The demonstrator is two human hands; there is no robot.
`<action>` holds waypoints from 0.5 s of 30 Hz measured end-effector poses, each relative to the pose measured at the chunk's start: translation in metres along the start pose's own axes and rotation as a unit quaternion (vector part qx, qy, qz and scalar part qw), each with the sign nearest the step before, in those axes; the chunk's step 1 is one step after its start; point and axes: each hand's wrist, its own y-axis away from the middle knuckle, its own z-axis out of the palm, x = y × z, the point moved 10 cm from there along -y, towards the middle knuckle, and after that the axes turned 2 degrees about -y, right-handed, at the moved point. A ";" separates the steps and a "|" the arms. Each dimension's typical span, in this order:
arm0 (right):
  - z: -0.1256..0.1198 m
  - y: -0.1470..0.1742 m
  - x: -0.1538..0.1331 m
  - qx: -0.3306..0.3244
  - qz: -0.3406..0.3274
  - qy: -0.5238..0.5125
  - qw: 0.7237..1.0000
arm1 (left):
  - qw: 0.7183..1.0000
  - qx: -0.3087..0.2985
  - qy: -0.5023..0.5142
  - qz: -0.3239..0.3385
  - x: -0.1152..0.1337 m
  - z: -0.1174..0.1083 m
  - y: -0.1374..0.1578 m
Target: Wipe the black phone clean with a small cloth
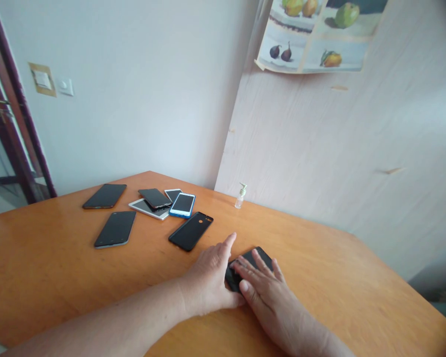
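Black Phone: Position and Orientation Under Both Hands

The black phone (233, 281) lies flat on the wooden table (330, 287), near the person and right of the other devices. Its long axis runs obliquely, from near left to far right. Which end is the top cannot be determined, as fingers cover much of the face.

The right hand (273, 305) is palm down, fingers spread wide across the upper face. The left hand (210, 275) stands at the left end, thumb and index finger wide apart; the thumb is at the near side. Whether the left hand grips the phone cannot be determined.

Beyond the left hand lies a black phone case (191, 232), its long axis also running toward far right. Behind it, a blue-edged phone (182, 204) sits beside a white device (148, 207), on which a dark phone (155, 196) rests. Farther left lie a grey-edged phone (116, 228) and a large dark device (104, 196). A pump bottle (240, 199) stands upright near the far edge.
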 end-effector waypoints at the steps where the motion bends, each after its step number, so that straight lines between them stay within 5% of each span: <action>1: 0.003 0.003 -0.013 -0.023 -0.024 -0.013 0.999 | 1.000 -0.002 0.001 0.006 0.001 0.000 0.000; 3: 0.003 0.007 -0.020 -0.035 -0.037 -0.013 0.999 | 1.000 -0.008 0.002 0.005 0.000 0.001 0.000; 9: -0.011 0.007 0.044 0.040 0.090 0.077 0.992 | 0.999 -0.029 -0.005 -0.024 -0.001 0.000 0.000; 15: 0.003 0.021 -0.010 -0.065 -0.035 -0.032 0.997 | 0.999 -0.051 -0.003 -0.004 0.004 0.000 -0.001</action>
